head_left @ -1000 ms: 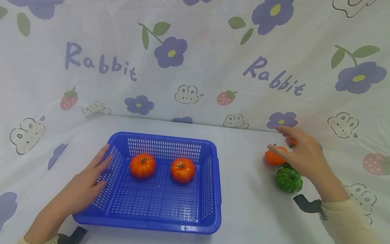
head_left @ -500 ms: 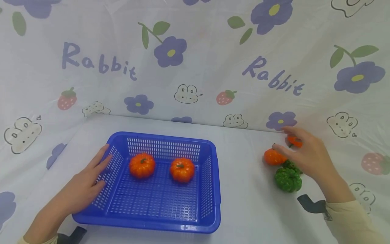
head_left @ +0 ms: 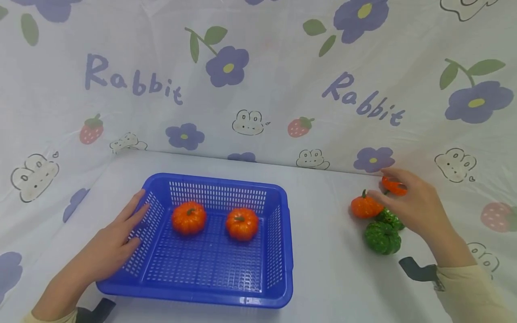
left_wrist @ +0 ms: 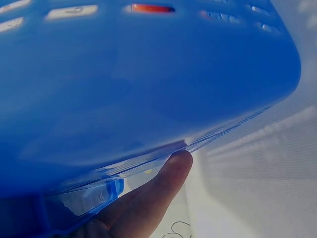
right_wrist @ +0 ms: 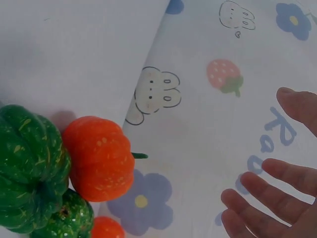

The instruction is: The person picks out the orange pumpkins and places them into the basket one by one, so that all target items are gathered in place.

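Note:
My left hand (head_left: pixel 107 249) lies on the left rim of a blue plastic basket (head_left: pixel 194 296), its fingers extended along the rim. In the left wrist view a fingertip (left_wrist: pixel 181 161) touches the basket's edge. Inside the basket sit two small orange pumpkins, one on the left (head_left: pixel 189 218) and one on the right (head_left: pixel 242 224). My right hand (head_left: pixel 418 204) hovers at a small cluster on the right, thumb and fingers spread and holding nothing. That cluster has a front orange pumpkin (head_left: pixel 365 207), another behind (head_left: pixel 393 185), a larger green pumpkin (head_left: pixel 383 238) and a smaller green one (head_left: pixel 390 218).
The white table (head_left: pixel 323 251) stretches between the basket and the cluster. Behind it hangs a white cloth (head_left: pixel 274 80) printed with flowers, rabbits and strawberries. A dark strap piece (head_left: pixel 418 271) sticks out at my right wrist.
My right hand has shifted slightly to the right, uncovering more of the rear orange pumpkin and the smaller green one. The left hand and the basket stay as they were.

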`<state>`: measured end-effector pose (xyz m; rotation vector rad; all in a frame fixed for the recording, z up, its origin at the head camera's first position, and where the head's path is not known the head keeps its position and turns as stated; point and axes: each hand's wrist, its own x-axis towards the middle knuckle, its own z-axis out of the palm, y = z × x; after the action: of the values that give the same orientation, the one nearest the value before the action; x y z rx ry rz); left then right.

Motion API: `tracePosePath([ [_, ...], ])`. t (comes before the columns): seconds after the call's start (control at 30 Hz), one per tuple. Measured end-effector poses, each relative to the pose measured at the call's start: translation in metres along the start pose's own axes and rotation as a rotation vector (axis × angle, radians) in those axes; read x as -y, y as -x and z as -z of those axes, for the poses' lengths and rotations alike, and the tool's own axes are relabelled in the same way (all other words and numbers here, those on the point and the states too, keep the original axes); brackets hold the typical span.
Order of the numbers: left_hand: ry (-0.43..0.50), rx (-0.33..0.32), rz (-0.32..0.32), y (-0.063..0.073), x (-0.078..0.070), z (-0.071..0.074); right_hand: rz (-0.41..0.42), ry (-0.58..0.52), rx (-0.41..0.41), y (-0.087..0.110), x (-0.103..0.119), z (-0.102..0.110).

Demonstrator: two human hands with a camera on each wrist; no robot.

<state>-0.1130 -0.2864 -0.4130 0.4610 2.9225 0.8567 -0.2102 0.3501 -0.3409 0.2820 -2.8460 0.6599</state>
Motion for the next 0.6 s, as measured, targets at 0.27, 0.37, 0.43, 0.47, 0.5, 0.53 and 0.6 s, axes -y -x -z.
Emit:
tracePosePath([
  [0.27, 0.000, 0.006, 0.005, 0.000, -0.001, 0.000, -0.010, 0.006, 0.023, 0.000, -0.008, -0.001],
  [0.37, 0.002, 0.007, 0.007, 0.000, -0.002, 0.000, -0.020, 0.009, 0.031, 0.000, -0.011, -0.002],
  [0.43, 0.002, 0.005, 0.008, 0.000, -0.002, 0.000, -0.027, 0.011, 0.035, 0.000, -0.013, -0.002],
  [0.47, 0.002, 0.003, 0.007, 0.000, -0.002, 0.000, -0.032, 0.013, 0.038, -0.001, -0.014, -0.002],
  [0.5, 0.000, 0.002, 0.007, 0.000, -0.002, 0.000, -0.037, 0.015, 0.039, -0.001, -0.014, -0.002],
  [0.53, -0.002, 0.000, 0.007, 0.000, -0.002, 0.000, -0.042, 0.017, 0.043, -0.001, -0.015, -0.001],
  [0.6, -0.002, -0.003, 0.006, 0.000, -0.002, 0.001, -0.046, 0.015, 0.047, -0.001, -0.017, -0.002],
])
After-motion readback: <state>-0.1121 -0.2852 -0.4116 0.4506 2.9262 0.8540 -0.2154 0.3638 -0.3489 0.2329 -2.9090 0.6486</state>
